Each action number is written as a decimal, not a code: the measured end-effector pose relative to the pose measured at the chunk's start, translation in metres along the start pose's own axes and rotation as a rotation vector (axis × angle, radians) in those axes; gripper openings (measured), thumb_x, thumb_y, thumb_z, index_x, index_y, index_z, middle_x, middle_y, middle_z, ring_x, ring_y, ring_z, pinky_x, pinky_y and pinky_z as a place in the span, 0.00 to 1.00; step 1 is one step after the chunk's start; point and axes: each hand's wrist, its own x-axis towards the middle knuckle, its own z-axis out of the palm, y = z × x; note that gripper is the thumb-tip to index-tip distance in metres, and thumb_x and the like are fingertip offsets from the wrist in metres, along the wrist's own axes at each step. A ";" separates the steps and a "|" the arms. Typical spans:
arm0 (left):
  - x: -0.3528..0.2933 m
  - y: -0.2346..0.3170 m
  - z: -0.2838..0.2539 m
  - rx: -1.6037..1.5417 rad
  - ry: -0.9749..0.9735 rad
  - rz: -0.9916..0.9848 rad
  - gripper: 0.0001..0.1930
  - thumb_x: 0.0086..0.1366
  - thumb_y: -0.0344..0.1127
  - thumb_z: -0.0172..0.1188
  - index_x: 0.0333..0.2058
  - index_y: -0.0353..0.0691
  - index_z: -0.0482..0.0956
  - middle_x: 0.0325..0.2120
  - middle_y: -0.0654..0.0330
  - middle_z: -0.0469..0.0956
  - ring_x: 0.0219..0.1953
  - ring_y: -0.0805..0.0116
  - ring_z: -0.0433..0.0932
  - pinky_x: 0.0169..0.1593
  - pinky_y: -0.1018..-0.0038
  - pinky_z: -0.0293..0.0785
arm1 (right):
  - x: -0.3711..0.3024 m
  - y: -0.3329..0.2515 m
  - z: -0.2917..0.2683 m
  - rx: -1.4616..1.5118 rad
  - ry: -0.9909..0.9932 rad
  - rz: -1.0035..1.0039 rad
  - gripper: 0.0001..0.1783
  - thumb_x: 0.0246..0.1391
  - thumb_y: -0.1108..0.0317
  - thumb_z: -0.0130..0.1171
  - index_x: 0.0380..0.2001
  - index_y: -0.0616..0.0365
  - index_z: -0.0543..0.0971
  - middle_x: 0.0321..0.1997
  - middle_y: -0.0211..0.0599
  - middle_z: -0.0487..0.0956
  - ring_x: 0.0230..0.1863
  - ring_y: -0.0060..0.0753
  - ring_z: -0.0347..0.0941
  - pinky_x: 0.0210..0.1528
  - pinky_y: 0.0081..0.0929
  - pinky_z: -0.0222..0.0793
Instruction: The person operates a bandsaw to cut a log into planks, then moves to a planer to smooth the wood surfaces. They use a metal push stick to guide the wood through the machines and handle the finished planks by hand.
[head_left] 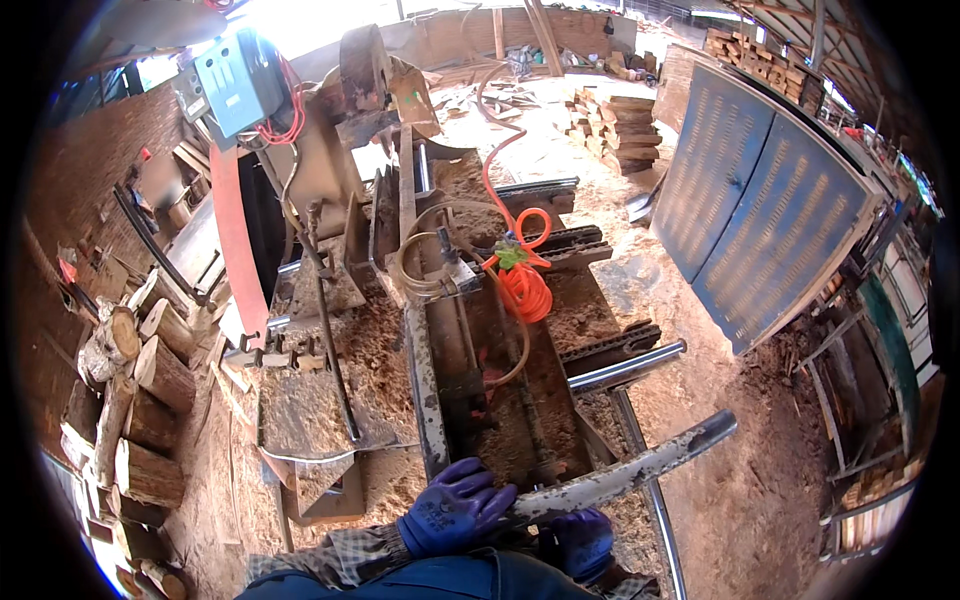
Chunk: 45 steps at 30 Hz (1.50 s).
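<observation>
My left hand (455, 508), in a purple-blue work glove, rests at the near end of a sawdust-covered machine, its fingers stretched out over the frame edge beside a worn metal bar (625, 465). That bar slants up to the right from between my hands. My right hand (580, 545), gloved alike, is just below the bar; its fingers are mostly hidden. The machine's long carriage (505, 410) runs away from me, carrying an orange coiled air hose (524, 290) and a looped clear hose (412, 268). Left of it stands a thin lever rod (335, 360).
Cut logs (150, 460) are piled at the left. A blue control box (238, 82) hangs above a red guard (238, 240). Timber is stacked (615, 130) farther back. A large blue two-panel board (765, 205) stands at the right. Polished rods (630, 368) jut out rightward.
</observation>
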 end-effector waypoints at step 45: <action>0.038 -0.163 0.020 0.044 0.119 0.081 0.31 0.49 0.47 0.69 0.51 0.38 0.77 0.30 0.59 0.81 0.35 0.56 0.81 0.57 0.55 0.74 | 0.147 0.060 0.077 -0.070 0.325 -0.176 0.23 0.48 0.68 0.62 0.51 0.58 0.75 0.20 0.35 0.73 0.20 0.43 0.72 0.24 0.45 0.66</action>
